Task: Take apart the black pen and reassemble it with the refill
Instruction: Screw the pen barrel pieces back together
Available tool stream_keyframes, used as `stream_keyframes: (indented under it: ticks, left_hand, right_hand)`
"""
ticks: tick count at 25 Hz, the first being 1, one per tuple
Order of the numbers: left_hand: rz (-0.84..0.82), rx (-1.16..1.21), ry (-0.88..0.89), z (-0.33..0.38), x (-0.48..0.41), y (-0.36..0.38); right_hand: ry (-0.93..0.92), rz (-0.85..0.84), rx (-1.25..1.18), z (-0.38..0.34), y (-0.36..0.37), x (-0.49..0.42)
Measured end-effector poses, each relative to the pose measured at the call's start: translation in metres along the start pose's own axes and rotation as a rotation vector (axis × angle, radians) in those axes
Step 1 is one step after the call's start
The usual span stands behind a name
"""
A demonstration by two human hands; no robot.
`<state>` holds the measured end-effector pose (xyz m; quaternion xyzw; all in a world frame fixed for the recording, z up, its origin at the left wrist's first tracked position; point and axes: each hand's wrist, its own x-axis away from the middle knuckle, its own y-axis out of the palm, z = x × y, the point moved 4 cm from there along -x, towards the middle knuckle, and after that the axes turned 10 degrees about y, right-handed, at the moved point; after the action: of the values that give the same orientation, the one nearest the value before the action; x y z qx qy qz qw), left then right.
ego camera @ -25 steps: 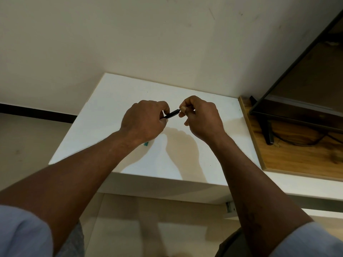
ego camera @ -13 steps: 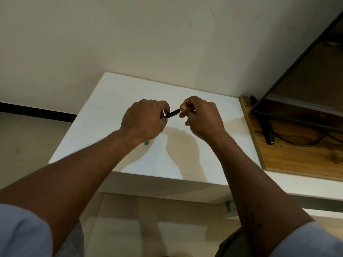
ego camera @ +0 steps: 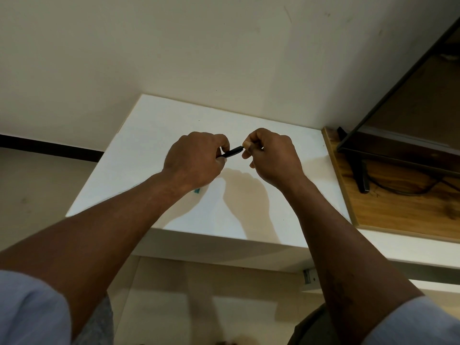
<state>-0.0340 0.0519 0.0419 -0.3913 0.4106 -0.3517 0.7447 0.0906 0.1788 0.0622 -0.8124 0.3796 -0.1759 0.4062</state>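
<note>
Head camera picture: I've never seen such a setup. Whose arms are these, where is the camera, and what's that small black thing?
No machine here: these are a person's bare arms, filmed by a camera worn on the head, looking down. The left hand grips one end of a black pen; the right hand pinches the other end, above a white table. A small teal thing lies on the table, partly hidden by the left wrist. A wooden board sits to the right.
</note>
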Motion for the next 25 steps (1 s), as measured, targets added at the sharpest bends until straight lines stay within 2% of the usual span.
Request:
stream_keyframes:
  ticks: [25]
  left_hand:
    - [0.006, 0.022, 0.044, 0.0068, 0.0016, -0.0007]
  right_hand:
    - [0.064, -0.018, 0.072, 0.0006, -0.0015, -0.0012]
